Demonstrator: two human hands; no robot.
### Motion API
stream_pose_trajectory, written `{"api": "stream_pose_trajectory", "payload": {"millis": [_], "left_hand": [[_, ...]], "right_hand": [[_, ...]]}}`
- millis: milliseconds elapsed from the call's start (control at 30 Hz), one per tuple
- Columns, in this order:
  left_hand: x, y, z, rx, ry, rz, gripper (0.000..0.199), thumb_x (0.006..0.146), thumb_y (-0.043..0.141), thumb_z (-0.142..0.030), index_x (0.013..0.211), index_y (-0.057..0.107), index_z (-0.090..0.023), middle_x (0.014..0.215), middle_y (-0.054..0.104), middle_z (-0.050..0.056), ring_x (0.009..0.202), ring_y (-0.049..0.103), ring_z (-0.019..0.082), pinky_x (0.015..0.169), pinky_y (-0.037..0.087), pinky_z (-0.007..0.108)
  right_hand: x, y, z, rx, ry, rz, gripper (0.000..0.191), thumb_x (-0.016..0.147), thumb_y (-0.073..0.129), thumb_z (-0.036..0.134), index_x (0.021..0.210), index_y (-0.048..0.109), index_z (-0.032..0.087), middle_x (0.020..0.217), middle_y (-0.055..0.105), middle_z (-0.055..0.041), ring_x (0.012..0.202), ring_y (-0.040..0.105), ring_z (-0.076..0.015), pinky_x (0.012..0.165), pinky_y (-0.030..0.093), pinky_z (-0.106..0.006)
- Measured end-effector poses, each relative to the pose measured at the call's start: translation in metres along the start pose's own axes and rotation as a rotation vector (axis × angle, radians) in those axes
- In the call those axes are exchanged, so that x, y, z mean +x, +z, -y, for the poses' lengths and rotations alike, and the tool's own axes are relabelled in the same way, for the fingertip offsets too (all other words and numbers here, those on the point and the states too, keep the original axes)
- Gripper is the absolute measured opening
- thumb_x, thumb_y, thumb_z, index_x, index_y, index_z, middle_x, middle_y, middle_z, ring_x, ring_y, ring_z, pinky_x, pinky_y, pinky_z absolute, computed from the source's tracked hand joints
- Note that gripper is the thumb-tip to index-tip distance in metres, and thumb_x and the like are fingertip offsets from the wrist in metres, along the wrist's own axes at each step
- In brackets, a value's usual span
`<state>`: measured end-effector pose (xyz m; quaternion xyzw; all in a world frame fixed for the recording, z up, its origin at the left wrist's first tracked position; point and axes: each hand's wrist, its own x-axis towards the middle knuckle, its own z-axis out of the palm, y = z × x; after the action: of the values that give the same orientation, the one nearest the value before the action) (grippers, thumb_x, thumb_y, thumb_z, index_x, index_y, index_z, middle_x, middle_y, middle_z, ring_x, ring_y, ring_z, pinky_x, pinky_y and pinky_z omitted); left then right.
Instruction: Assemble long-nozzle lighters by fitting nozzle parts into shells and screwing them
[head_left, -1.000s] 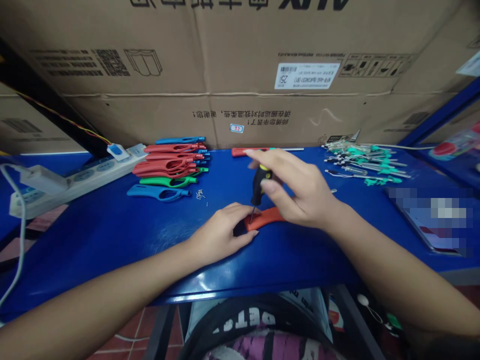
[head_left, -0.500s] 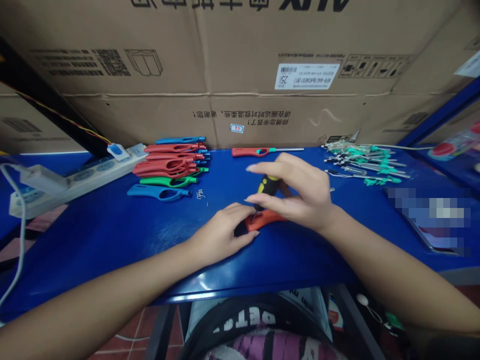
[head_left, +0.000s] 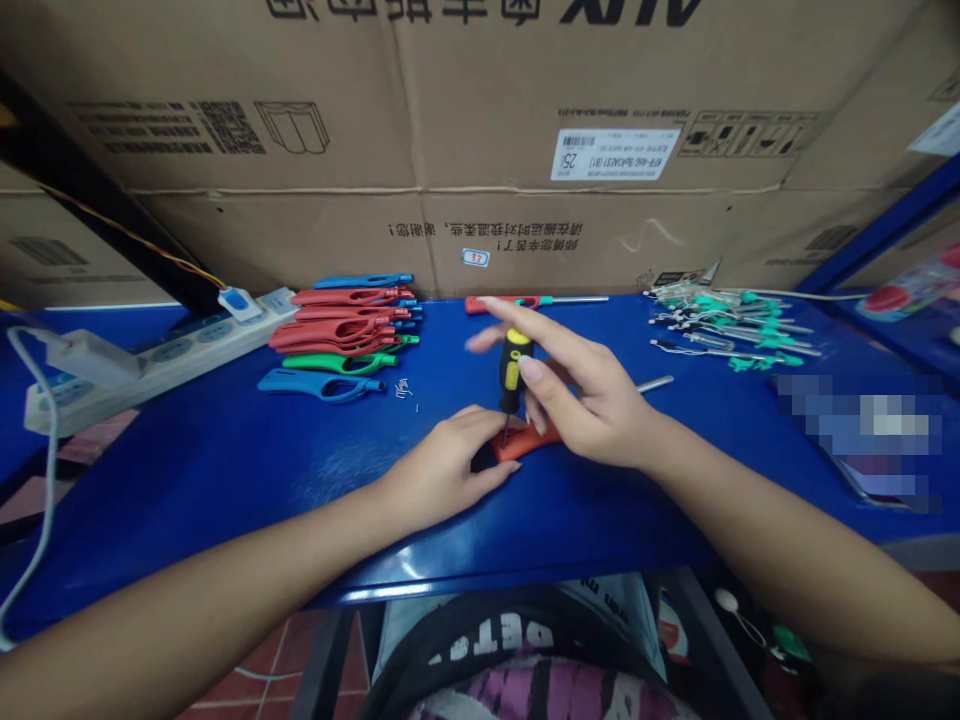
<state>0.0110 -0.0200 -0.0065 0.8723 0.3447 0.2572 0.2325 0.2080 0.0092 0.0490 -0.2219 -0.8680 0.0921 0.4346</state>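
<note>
My left hand (head_left: 450,465) pinches the end of a red gas lighter (head_left: 527,439), which lies on the blue table in front of me. A small black-and-yellow screwdriver (head_left: 511,378) stands nearly upright, its tip on the lighter's handle end. My right hand (head_left: 600,395) grips the screwdriver, the thumb against its side and the fingers around the far side, partly hidden. The lighter's metal tube (head_left: 658,383) shows past my right hand, which covers its middle. Several tiny screws (head_left: 403,388) lie loose to the left.
Red, blue and green lighter shells (head_left: 337,335) are piled at the left, beside a white power strip (head_left: 169,355). Another red lighter (head_left: 577,300) lies at the back. Metal tubes with green parts (head_left: 750,325) are heaped at the right, near a blurred flat object (head_left: 862,440). Cardboard (head_left: 480,215) stands behind.
The screwdriver has gone from leaning to nearly upright. My right hand has turned and shifted slightly left, uncovering more of the lighter's tube. My left hand stays in place.
</note>
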Motion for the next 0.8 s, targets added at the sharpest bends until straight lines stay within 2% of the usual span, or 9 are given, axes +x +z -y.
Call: {"api": "stream_pose_trajectory", "payload": {"millis": [100, 167, 233, 333, 467, 533, 633, 700, 800], "left_hand": [[0.000, 0.000, 0.000, -0.018, 0.001, 0.003, 0.021, 0.090, 0.067, -0.021, 0.110, 0.063, -0.017, 0.105, 0.071, 0.007, 0.097, 0.065, 0.023, 0.086, 0.053, 0.038], [-0.001, 0.001, 0.001, -0.030, 0.007, -0.004, 0.026, 0.091, 0.067, -0.021, 0.116, 0.062, -0.018, 0.109, 0.072, 0.008, 0.101, 0.065, 0.024, 0.089, 0.052, 0.038], [-0.001, 0.001, 0.002, -0.035, 0.011, -0.005, 0.027, 0.090, 0.067, -0.021, 0.117, 0.062, -0.018, 0.110, 0.071, 0.008, 0.101, 0.065, 0.023, 0.090, 0.052, 0.038], [-0.001, 0.002, 0.003, -0.024, 0.009, 0.004, 0.025, 0.090, 0.068, -0.022, 0.115, 0.063, -0.017, 0.107, 0.071, 0.007, 0.098, 0.065, 0.023, 0.087, 0.053, 0.037], [-0.001, 0.001, 0.003, -0.019, 0.027, -0.010, 0.027, 0.090, 0.068, -0.021, 0.116, 0.061, -0.016, 0.108, 0.072, 0.007, 0.100, 0.065, 0.022, 0.089, 0.052, 0.036], [-0.001, 0.001, 0.002, -0.015, 0.031, -0.015, 0.027, 0.090, 0.069, -0.021, 0.116, 0.062, -0.016, 0.106, 0.071, 0.007, 0.097, 0.065, 0.022, 0.087, 0.052, 0.036], [-0.001, 0.001, 0.003, -0.010, 0.026, -0.007, 0.023, 0.089, 0.069, -0.020, 0.110, 0.063, -0.016, 0.101, 0.071, 0.006, 0.091, 0.064, 0.022, 0.082, 0.052, 0.035], [-0.001, 0.002, 0.003, -0.012, 0.034, -0.017, 0.017, 0.089, 0.069, -0.019, 0.105, 0.063, -0.017, 0.097, 0.070, 0.005, 0.089, 0.064, 0.021, 0.081, 0.052, 0.034], [0.000, 0.002, 0.003, -0.014, 0.038, -0.029, 0.013, 0.090, 0.068, -0.020, 0.101, 0.063, -0.017, 0.096, 0.070, 0.005, 0.087, 0.064, 0.021, 0.081, 0.052, 0.034]], "right_hand": [[0.000, -0.001, -0.001, -0.066, -0.056, -0.098, 0.032, 0.097, 0.059, 0.034, 0.125, 0.064, 0.020, 0.097, 0.072, -0.0057, 0.075, 0.066, -0.0149, 0.070, 0.057, -0.028], [0.000, 0.000, -0.002, -0.139, -0.118, -0.171, 0.029, 0.093, 0.065, 0.036, 0.116, 0.069, 0.019, 0.093, 0.072, -0.0059, 0.078, 0.066, -0.0169, 0.071, 0.057, -0.029], [0.000, 0.002, -0.002, -0.073, -0.054, -0.144, 0.030, 0.100, 0.051, 0.033, 0.124, 0.065, 0.019, 0.102, 0.072, -0.0075, 0.082, 0.067, -0.0165, 0.074, 0.057, -0.030], [0.001, 0.004, -0.004, 0.117, 0.113, -0.056, 0.038, 0.106, 0.033, 0.027, 0.137, 0.055, 0.019, 0.109, 0.071, -0.0076, 0.072, 0.066, -0.0117, 0.066, 0.056, -0.026], [0.000, 0.000, -0.008, -0.028, -0.066, -0.171, 0.028, 0.094, 0.064, 0.038, 0.115, 0.068, 0.019, 0.093, 0.073, -0.0051, 0.072, 0.064, -0.0144, 0.069, 0.056, -0.028], [-0.001, -0.002, -0.006, -0.050, -0.118, -0.148, 0.030, 0.098, 0.057, 0.036, 0.120, 0.067, 0.019, 0.097, 0.073, -0.0069, 0.082, 0.067, -0.0172, 0.079, 0.057, -0.032], [0.000, -0.002, 0.003, 0.093, -0.010, -0.014, 0.039, 0.106, 0.035, 0.026, 0.138, 0.056, 0.017, 0.114, 0.071, -0.0099, 0.091, 0.067, -0.0163, 0.083, 0.057, -0.034], [0.000, 0.000, 0.008, 0.102, -0.012, -0.024, 0.035, 0.104, 0.044, 0.029, 0.132, 0.061, 0.018, 0.104, 0.071, -0.0074, 0.082, 0.066, -0.0144, 0.076, 0.057, -0.030], [0.000, 0.000, 0.011, -0.075, -0.135, -0.138, 0.028, 0.094, 0.065, 0.035, 0.116, 0.070, 0.018, 0.084, 0.069, -0.0040, 0.073, 0.063, -0.0140, 0.068, 0.055, -0.026]]}}
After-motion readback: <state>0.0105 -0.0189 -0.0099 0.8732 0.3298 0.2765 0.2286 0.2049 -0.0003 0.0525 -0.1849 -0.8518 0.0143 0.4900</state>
